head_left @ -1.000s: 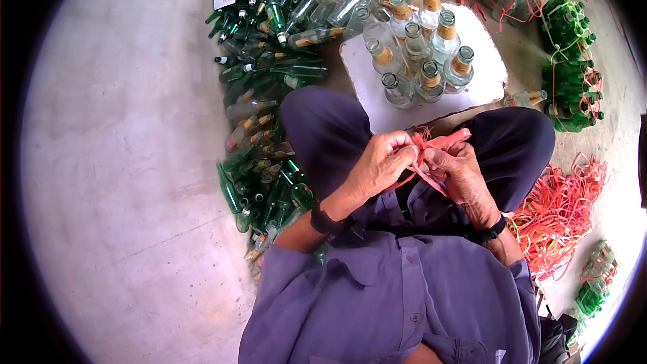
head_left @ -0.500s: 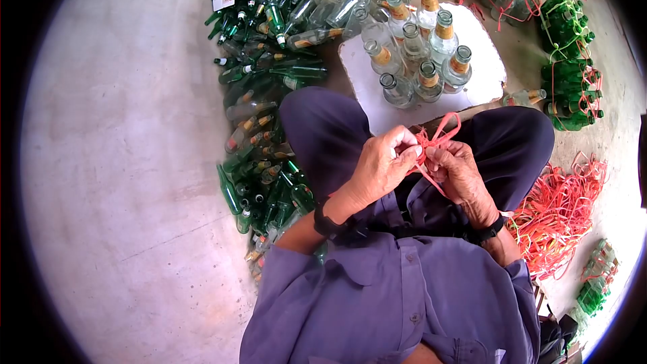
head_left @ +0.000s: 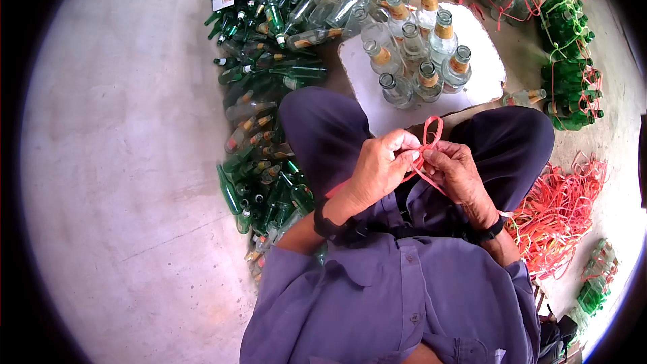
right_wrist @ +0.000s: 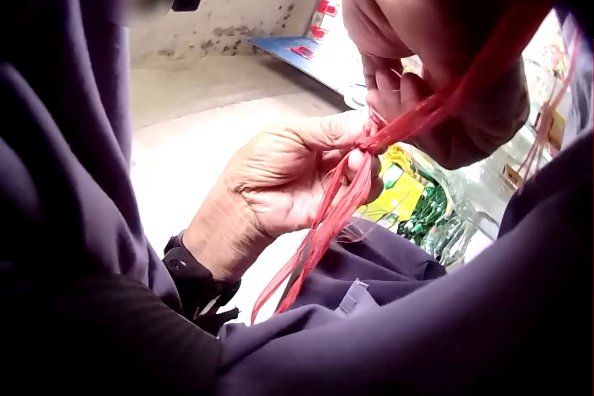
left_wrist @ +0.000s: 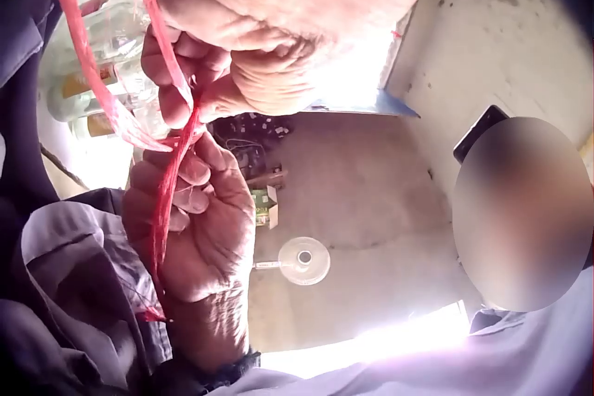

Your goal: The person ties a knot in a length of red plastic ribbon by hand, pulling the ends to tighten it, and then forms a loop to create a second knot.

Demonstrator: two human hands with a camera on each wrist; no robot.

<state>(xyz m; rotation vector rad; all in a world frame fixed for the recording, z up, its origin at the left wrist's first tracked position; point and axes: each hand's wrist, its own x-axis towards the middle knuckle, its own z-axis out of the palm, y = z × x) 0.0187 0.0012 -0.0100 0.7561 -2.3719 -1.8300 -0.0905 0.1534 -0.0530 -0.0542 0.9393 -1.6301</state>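
Both hands meet over the lap at a red plastic twine. My left hand pinches it between thumb and fingers. Close beside, my right hand pinches the same spot from the other side. In the head view a loop of the twine stands up above the fingertips, and a loose end hangs below them. The left wrist view shows strands of the twine crossing between both sets of fingers. From the right wrist, the twine is gathered at a narrow point by the thumbs, its tails spreading downward.
Clear glass bottles stand grouped on a white board beyond the knees. Many green and clear bottles lie heaped at left. A pile of red twine lies at right, below tied bundles of green bottles.
The flat red bundle between the hands has become a thin upright loop, which has shifted left. Both hands stay nearly in place, pinching the twine throughout.
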